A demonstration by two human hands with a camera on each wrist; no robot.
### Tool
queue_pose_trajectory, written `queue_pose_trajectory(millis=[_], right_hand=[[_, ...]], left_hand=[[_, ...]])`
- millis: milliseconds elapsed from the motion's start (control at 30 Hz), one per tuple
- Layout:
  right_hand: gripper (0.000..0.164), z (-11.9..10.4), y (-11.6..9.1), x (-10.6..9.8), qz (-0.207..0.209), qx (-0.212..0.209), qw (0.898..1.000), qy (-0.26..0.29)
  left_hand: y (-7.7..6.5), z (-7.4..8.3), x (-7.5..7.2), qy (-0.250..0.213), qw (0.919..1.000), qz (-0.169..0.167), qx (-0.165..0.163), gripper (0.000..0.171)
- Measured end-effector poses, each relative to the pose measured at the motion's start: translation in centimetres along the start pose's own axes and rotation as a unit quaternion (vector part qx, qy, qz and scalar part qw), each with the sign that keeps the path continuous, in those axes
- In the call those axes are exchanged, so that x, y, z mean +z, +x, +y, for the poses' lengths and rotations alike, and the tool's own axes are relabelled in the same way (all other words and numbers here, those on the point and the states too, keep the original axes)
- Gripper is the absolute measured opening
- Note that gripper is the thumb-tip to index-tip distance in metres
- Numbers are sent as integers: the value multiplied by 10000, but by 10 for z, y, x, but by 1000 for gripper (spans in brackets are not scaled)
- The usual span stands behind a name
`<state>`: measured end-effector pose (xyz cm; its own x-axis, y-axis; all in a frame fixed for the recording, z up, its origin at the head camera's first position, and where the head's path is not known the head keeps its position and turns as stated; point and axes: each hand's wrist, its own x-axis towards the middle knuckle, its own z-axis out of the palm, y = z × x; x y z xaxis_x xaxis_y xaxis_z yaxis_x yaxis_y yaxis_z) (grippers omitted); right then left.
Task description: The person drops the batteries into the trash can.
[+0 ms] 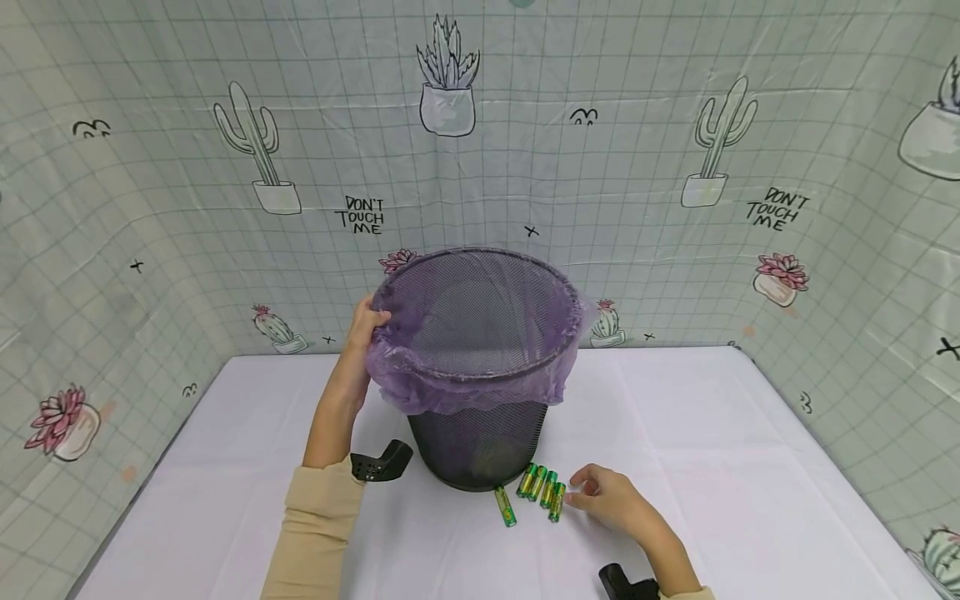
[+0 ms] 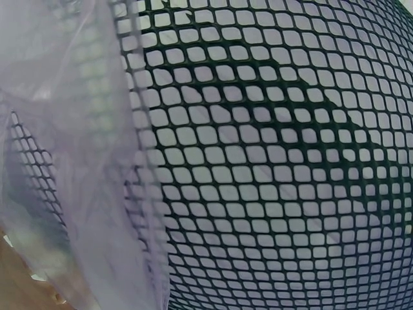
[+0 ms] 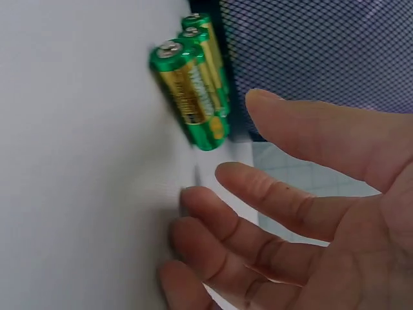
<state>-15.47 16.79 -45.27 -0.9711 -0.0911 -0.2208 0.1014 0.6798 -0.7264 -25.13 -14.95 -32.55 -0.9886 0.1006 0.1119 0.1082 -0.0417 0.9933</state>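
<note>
A black mesh wastebasket stands on the table, lined with a purple plastic bag folded over its rim. My left hand grips the left side of the rim, thumb over the bag and the other fingers hidden behind it. Up close in the left wrist view, the mesh fills most of the picture beside the loose liner. Green and gold batteries lie in a row at the basket's foot, with a single battery apart to the left. Beside the row, my right hand holds nothing, thumb and fingers apart.
A white cloth covers the table. Behind it and at both sides hangs a checked curtain printed with potted cacti and words. Each wrist wears a black camera mount, the left mount close to the basket.
</note>
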Motion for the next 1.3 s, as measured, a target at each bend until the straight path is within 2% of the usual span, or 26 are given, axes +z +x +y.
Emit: queue_pose_trajectory(millis=[200, 467, 567, 800, 1300], right_hand=[[32, 4, 0, 6, -1, -175, 9998, 137], [35, 10, 2, 5, -311, -983, 9944, -220], [33, 12, 2, 4, -323, -1167, 9920, -360], [22, 14, 4, 4, -378, -1338, 9898, -304], [14, 22, 4, -2, -744, -1676, 9816, -535]], left_hand=[[0, 0, 0, -26, 10000, -21, 91, 56], [-1, -1, -1, 37, 10000, -28, 38, 58], [-2, -2, -1, 65, 10000, -15, 17, 59], [-2, -2, -1, 54, 10000, -19, 46, 60], [-1, -1, 1, 46, 10000, -18, 40, 59]])
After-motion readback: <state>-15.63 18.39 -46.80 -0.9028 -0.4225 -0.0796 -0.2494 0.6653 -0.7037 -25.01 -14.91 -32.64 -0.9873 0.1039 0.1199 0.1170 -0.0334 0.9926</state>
